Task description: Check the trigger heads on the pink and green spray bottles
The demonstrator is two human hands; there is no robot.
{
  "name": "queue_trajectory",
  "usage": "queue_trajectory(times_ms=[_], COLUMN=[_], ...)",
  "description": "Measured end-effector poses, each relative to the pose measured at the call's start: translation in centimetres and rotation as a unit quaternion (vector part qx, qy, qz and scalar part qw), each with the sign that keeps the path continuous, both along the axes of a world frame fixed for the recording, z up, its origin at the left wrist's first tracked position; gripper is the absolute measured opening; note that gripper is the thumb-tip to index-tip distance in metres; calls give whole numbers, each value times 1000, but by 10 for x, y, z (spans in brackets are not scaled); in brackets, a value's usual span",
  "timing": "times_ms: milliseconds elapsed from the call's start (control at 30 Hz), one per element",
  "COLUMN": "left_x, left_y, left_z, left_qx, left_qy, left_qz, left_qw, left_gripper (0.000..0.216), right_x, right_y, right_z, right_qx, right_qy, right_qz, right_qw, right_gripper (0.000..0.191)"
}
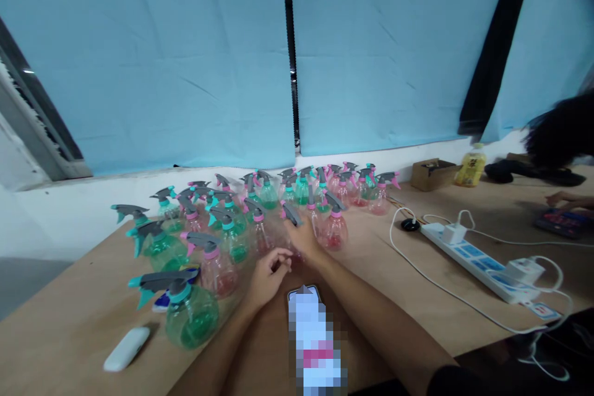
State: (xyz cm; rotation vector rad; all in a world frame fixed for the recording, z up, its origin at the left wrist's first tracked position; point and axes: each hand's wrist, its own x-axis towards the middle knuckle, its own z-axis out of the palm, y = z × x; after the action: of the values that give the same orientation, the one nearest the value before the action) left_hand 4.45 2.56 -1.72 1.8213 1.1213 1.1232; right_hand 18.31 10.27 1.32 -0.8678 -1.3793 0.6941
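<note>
My right hand (304, 240) reaches in among several spray bottles and is closed at the grey head of a pink spray bottle (292, 215). That bottle's body is mostly hidden behind the hand. My left hand (271, 271) hovers just beside it, loosely curled, with a gap between thumb and fingers and nothing visible in it. Close to my left forearm stands a green spray bottle (192, 315) with a grey and teal trigger head. Another pink spray bottle (336, 232) stands right of my right hand. Between my forearms lies a phone (306, 297), its screen blurred out.
Rows of pink and green bottles stretch toward the wall. A white case (127, 349) lies at the left front. On the right are a power strip (480, 263) with white cables, a cardboard box (434, 174) and a yellow bottle (471, 167). Another person leans in at far right.
</note>
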Motion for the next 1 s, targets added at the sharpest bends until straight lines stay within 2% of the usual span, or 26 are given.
queue_trajectory(times_ms=[100, 167, 267, 500, 600, 800, 900, 1000], left_x=[4, 6, 7, 4, 3, 3, 3, 3], left_y=[1, 3, 7, 15, 17, 17, 17, 16], left_z=[-7, -10, -13, -15, -15, -10, -7, -5], left_qx=[-51, -75, -89, -123, -136, -164, -170, -172], left_qy=[-24, -34, -44, -63, -70, -81, -102, -113], left_qz=[-46, -61, -64, -52, -43, -19, -17, -17], left_qw=[997, 995, 993, 989, 987, 983, 980, 978], left_gripper=[43, 48, 51, 62, 70, 77, 78, 75], right_x=[-2, -1, 0, 2, 9, 34, 41, 42], right_y=[-5, -7, -7, -4, -9, -21, -19, -15], right_z=[-2, -7, -17, -34, -31, -21, -22, -25], right_qx=[55, 97, 137, 128, 140, 165, 155, 135], right_qy=[-21, -35, -58, -142, -165, -135, -99, -92], right_qz=[-65, -72, -55, -35, -44, -129, -172, -180], right_qw=[996, 992, 987, 981, 975, 968, 968, 970], right_gripper=[40, 51, 57, 66, 65, 57, 55, 49])
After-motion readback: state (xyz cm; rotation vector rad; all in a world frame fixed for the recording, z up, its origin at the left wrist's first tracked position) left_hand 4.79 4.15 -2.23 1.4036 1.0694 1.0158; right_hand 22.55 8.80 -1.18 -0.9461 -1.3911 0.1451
